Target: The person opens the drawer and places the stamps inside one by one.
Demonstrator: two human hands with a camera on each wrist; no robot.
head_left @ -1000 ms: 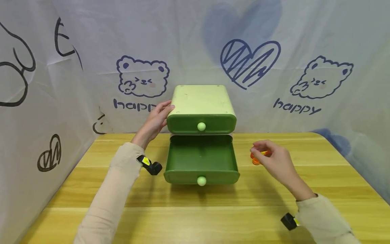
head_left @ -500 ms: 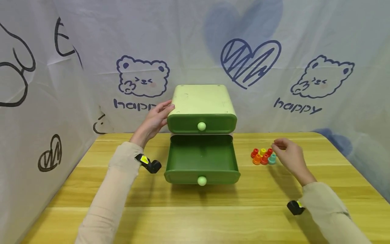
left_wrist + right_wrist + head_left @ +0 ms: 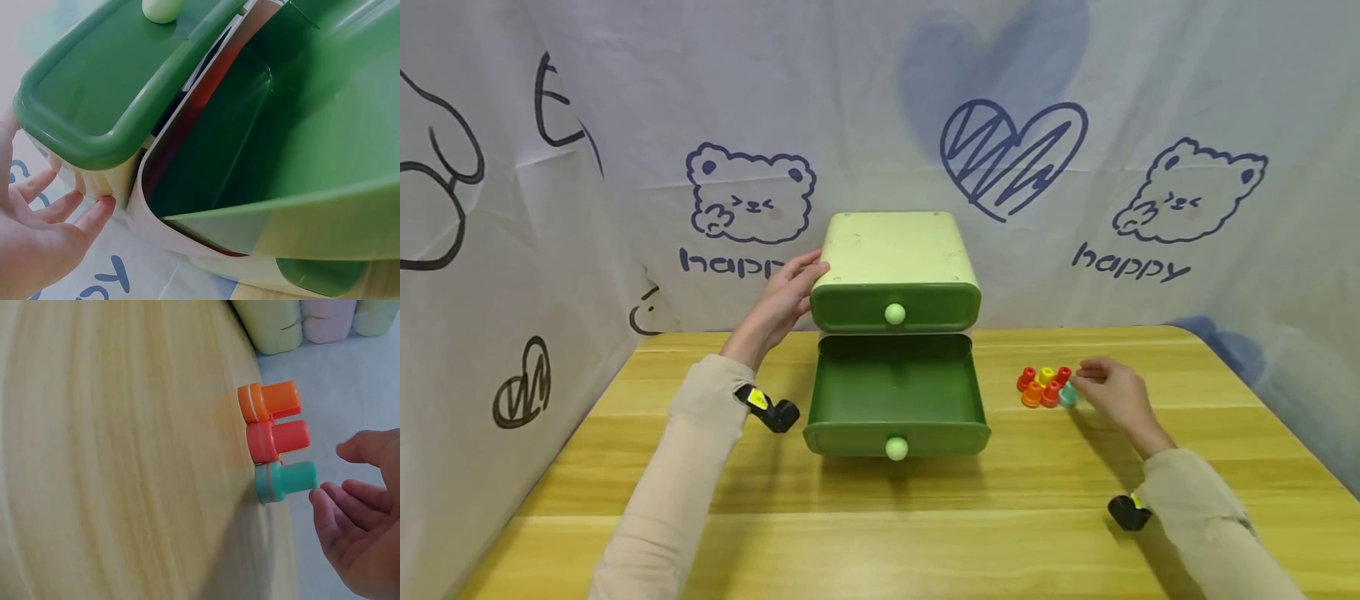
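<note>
Several small plastic pieces like toy stamps stand upright in a cluster right of the cabinet, among them a teal stamp (image 3: 290,480), a red stamp (image 3: 284,439) and an orange stamp (image 3: 269,400). My right hand (image 3: 1120,400) hovers beside the teal one, thumb and fingers apart, fingertips right at its top in the right wrist view. Nothing lies between them. My left hand (image 3: 778,304) rests against the left side of a small cream-topped cabinet (image 3: 895,247), its fingertips (image 3: 103,209) on the wall by the shut upper drawer (image 3: 94,81). The green lower drawer (image 3: 897,392) is pulled out with a bare floor.
The cabinet stands at the back of the wooden table (image 3: 895,542), close to the printed curtain (image 3: 880,100). The extended drawer front with its round knob (image 3: 897,448) juts toward me, between my arms.
My right hand first draws back to the right, uncovering the stamps, then lowers toward the teal one. The left hand keeps its place on the cabinet.
</note>
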